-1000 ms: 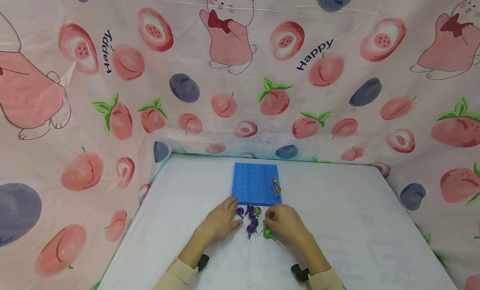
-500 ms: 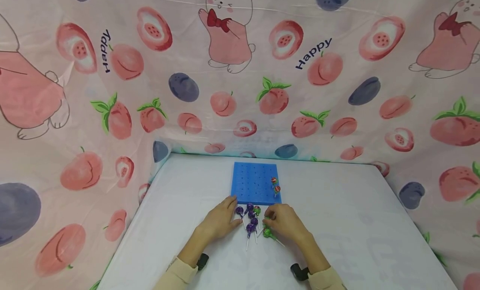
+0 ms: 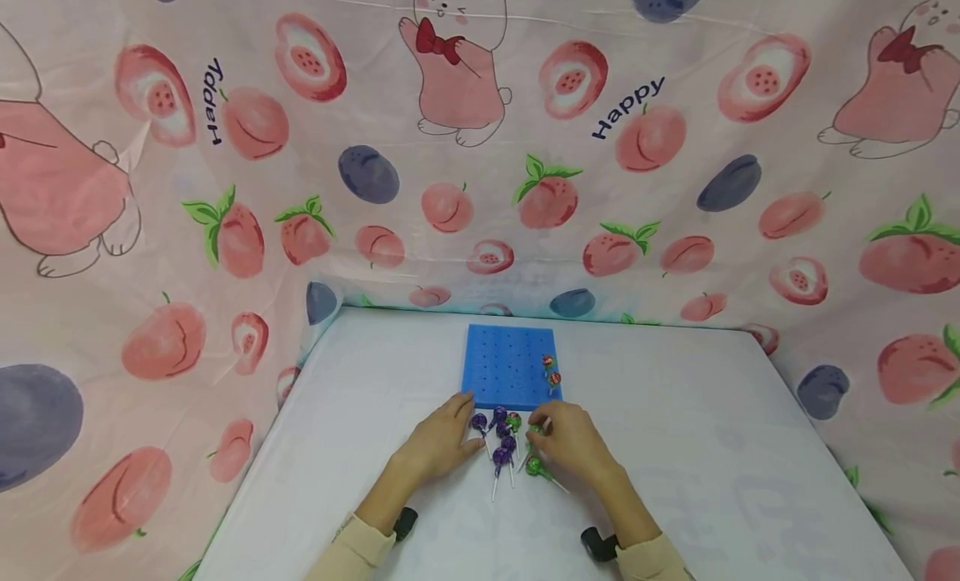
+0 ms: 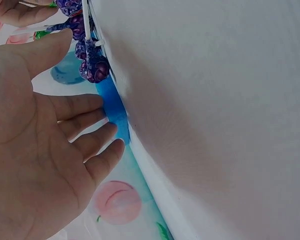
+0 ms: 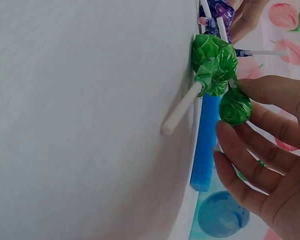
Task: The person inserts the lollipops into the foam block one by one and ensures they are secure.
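Note:
My right hand (image 3: 573, 438) pinches a green-wrapped lollipop (image 5: 235, 107) between thumb and fingers, just in front of the blue foam board (image 3: 498, 364). Another green lollipop (image 5: 214, 62) lies on the table below that hand, its white stick pointing to the lower right in the head view. At the board's front left corner, my left hand (image 3: 438, 441) rests with fingers fairly straight and holds nothing. Between the hands lie several purple lollipops (image 3: 500, 457) and a red-and-green one (image 3: 513, 421). Two red-topped lollipops (image 3: 555, 379) stand at the board's right side.
Rows of small holes cover the blue board. The white tabletop (image 3: 675, 448) spreads out on both sides. A fruit-patterned cloth (image 3: 495, 231) hangs behind and beside the table. Dark wrist cameras (image 3: 600, 546) sit on both forearms.
My right hand has risen slightly toward the board with the green lollipop in its fingers, and that lollipop shows more clearly. The left hand stays in place.

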### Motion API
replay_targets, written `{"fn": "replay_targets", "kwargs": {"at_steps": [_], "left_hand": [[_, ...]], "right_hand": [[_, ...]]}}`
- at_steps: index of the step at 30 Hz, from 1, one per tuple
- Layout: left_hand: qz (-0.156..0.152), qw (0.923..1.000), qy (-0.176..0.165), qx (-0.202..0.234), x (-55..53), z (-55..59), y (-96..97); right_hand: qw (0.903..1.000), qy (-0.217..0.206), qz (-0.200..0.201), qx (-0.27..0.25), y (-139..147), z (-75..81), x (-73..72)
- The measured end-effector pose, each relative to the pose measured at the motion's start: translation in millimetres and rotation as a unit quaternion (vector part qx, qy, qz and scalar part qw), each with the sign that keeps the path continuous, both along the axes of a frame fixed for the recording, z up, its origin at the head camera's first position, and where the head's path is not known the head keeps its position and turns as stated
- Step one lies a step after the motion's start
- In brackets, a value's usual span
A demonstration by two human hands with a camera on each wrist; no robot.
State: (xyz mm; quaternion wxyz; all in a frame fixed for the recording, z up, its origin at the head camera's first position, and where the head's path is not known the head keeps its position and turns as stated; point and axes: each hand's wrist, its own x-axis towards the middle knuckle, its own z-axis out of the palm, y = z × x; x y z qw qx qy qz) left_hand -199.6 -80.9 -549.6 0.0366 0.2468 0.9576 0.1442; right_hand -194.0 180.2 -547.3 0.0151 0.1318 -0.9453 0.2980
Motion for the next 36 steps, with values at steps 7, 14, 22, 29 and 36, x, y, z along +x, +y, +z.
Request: {"fn": "replay_targets", "kwargs": {"at_steps": [7, 14, 22, 29, 36], "left_hand": [[-0.004, 1.0000, -0.003, -0.004, -1.4, -1.4, -0.3], [-0.005, 1.0000, -0.004, -0.007, -1.3, -1.7, -1.6], [-0.005, 1.0000, -0.004, 0.000, -0.6, 0.5, -2.1], [-0.004, 1.0000, 0.000, -0.006, -0.5, 1.0, -1.4], [-0.002, 1.0000, -0.001, -0.007, -0.5, 0.5, -1.4]], "right_hand": [[0.9985, 0.052, -0.012, -0.012, 0.4, 5.5, -3.5], [0.9932, 0.108, -0.016, -0.039, 2.9, 5.2, -7.9], [0.9815, 0.176, 0.000, -0.074, 3.3, 4.7, -13.0], [0.9677, 0.229, 0.015, -0.104, 5.6, 2.5, -21.3], [0.9577, 0.259, 0.009, -0.125, 6.3, 3.5, -27.9]]}}
